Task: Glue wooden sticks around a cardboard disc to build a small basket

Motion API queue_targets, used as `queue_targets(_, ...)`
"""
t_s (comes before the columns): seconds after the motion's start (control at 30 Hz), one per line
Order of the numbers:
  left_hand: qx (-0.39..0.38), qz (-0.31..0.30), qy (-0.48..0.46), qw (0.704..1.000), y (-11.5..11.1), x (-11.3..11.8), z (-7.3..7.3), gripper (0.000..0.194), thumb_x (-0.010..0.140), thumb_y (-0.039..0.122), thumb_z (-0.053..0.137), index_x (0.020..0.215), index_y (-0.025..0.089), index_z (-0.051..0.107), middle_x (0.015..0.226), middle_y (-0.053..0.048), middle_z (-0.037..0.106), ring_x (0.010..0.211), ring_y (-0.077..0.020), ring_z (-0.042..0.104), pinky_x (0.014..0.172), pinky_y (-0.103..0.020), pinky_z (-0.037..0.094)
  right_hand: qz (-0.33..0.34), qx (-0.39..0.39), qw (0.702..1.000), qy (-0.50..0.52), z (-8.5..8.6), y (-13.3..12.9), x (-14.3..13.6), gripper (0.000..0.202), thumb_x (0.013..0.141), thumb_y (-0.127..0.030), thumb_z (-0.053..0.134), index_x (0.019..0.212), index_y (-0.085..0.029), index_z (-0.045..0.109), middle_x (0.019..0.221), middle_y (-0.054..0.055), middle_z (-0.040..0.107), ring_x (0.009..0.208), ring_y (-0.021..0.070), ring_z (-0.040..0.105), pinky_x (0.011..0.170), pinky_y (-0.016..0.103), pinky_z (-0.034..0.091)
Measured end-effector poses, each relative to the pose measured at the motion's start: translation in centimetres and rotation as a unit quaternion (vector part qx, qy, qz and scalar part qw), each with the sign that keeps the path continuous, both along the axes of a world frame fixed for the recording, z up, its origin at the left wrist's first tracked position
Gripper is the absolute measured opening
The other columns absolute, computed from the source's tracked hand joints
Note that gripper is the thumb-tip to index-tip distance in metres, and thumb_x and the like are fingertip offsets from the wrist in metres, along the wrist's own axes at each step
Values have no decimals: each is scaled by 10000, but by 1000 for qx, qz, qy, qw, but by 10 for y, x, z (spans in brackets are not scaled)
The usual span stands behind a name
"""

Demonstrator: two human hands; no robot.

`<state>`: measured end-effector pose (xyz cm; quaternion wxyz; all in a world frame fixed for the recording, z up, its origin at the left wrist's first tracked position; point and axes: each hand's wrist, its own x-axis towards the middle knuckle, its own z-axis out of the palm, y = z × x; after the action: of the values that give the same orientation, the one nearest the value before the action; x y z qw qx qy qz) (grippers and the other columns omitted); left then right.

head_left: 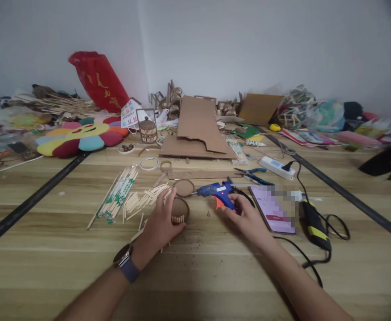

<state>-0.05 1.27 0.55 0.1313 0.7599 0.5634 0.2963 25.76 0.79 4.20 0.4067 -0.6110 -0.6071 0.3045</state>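
Lighting: even, soft indoor light from above, moderately bright, the pale wall fading to grey toward the top corners and a dark vignette at the upper right. Shadows: a broad, diffuse one on the wooden table between the forearms; no hard glare. Quality: wide-angle bowing at the edges, far clutter soft, phone screen pixelated, nearest forearms slightly blurred.

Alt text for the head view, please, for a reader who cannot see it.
On a wooden floor, the left hand holds a small round cardboard piece while the right hand grips a blue glue gun. Wooden sticks lie left; a phone lies right.
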Motion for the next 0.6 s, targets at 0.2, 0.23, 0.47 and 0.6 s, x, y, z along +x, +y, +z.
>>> queue_targets(0.2,12,-6,4,1000,1,0,-1,939,686,166,777,1484,219,286,1512,-183,325,1433,-363,372,1118,-520,429,16,-72,995,71,15,-13,-10,304,692,-497,665,804,-218,622,728,8,641,710,211,592,651,312,489)
queue_targets(0.23,16,-8,2,1000,1,0,-2,945,685,164,776,1486,229,278,1510,-179,325,1433,-363,370,1121,-524,424,17,-76,994,71,16,-15,-11,297,679,-485,674,798,-218,624,712,6,641,694,210,592,635,311,488)
queue_targets(0.47,28,-10,-8,1000,0,2,-5,959,684,136,754,1493,263,254,1515,-160,303,1442,-362,348,1122,-532,419,86,-40,995,16,14,-18,-12,291,723,-465,659,832,-196,680,834,40,728,815,245,662,760,351,543)
queue_targets(0.6,14,0,-13,1000,-2,3,-1,938,682,150,759,1485,263,287,1521,-154,282,1417,-372,387,1069,-507,483,145,-62,987,20,7,-16,-12,330,773,-477,671,931,-191,721,932,67,768,875,268,697,836,386,561)
